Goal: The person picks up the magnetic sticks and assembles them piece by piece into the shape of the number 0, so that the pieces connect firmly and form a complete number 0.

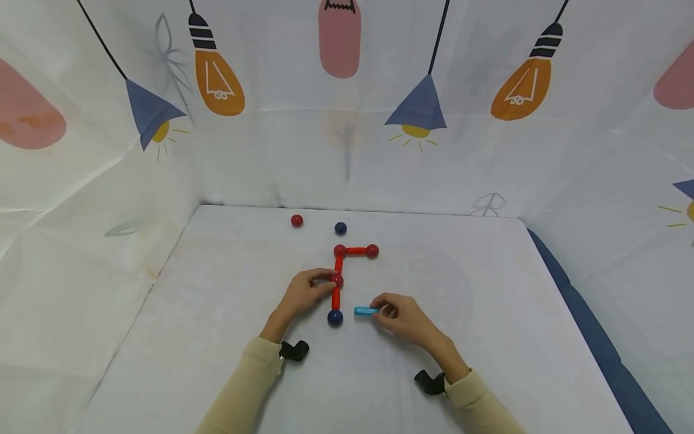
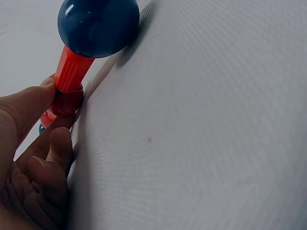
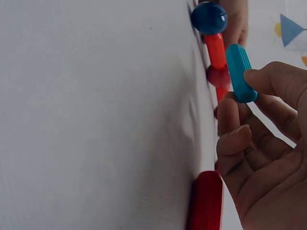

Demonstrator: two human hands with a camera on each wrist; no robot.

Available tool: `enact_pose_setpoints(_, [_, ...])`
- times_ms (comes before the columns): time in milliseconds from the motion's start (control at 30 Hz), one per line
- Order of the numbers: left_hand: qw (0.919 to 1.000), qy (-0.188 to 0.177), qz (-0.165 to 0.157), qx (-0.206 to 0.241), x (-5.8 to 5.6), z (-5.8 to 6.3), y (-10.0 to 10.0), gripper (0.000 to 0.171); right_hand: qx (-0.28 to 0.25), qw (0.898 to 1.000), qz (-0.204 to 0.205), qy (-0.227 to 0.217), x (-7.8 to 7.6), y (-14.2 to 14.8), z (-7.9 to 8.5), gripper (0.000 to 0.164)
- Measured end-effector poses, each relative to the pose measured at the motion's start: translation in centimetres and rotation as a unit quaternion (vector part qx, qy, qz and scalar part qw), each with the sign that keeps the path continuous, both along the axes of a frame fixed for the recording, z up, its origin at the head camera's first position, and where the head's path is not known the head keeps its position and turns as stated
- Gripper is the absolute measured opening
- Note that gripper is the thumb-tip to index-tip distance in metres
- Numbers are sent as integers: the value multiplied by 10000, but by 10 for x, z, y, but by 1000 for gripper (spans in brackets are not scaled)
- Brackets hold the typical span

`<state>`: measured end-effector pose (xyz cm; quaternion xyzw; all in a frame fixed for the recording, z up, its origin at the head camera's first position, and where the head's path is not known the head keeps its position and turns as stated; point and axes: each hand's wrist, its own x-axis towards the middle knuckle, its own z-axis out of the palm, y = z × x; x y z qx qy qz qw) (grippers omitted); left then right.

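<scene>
A jointed figure of red rods [image 1: 336, 298] and balls lies on the white table, with a dark blue ball [image 1: 335, 317] at its near end. My left hand [image 1: 305, 293] pinches the middle red ball [image 1: 337, 281] between thumb and fingers. In the left wrist view the thumb rests where that ball meets the fluted red rod [image 2: 73, 72]. To the right, my right hand [image 1: 403, 318] pinches a light blue rod [image 1: 365, 311] by one end. Its other end points toward the figure, a short gap away. The figure's far end turns right to another red ball [image 1: 372, 251].
Near the table's back edge are a loose red ball [image 1: 297, 220] and a loose dark blue ball [image 1: 340, 228]. A dark red rod [image 3: 206, 203] shows low in the right wrist view. White sheeting [image 1: 303, 157] with printed lamps rises behind the table.
</scene>
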<state>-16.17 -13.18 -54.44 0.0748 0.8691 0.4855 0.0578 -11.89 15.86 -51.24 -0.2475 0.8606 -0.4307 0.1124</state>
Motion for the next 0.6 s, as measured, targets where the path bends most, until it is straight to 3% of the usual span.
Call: enact_pose_setpoints(600, [10000, -27, 59, 30, 1, 0, 0, 31, 56, 10000, -21, 57, 4, -13, -5, 18])
